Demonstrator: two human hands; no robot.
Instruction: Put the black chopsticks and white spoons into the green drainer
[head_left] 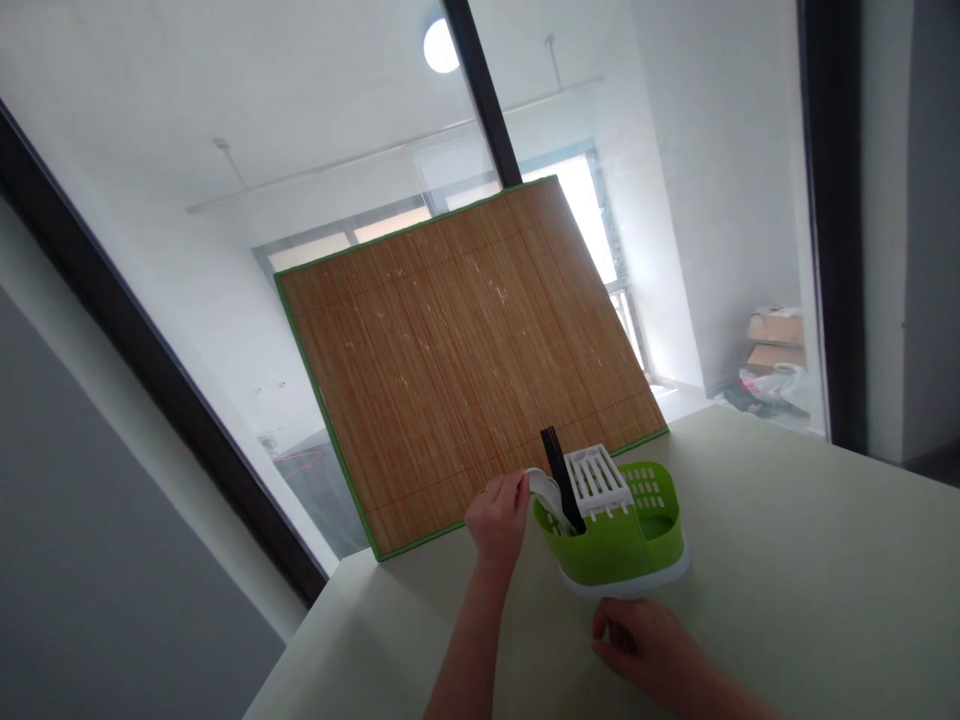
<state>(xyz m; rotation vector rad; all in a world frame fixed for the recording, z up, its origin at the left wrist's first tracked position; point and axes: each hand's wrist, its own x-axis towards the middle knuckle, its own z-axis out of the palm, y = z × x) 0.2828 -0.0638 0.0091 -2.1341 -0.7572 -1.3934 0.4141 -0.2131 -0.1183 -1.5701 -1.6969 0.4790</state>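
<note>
**Left hand pinching the white spoons at the caddy**

I'm holding my left hand (499, 515) with its fingertips closed on the upper end of the white spoons (551, 500). They're standing in the green utensil caddy (607, 555) on the desk (795, 560), beside the black chopsticks (561, 478). The spoons are lying at 3 o'clock from that nearer hand, their long axis slanting from 11 toward 5. My right hand (652, 645) is curling loosely below the caddy, partly open, gripping nothing visible; from it, the spoons are sitting toward 11.
</note>
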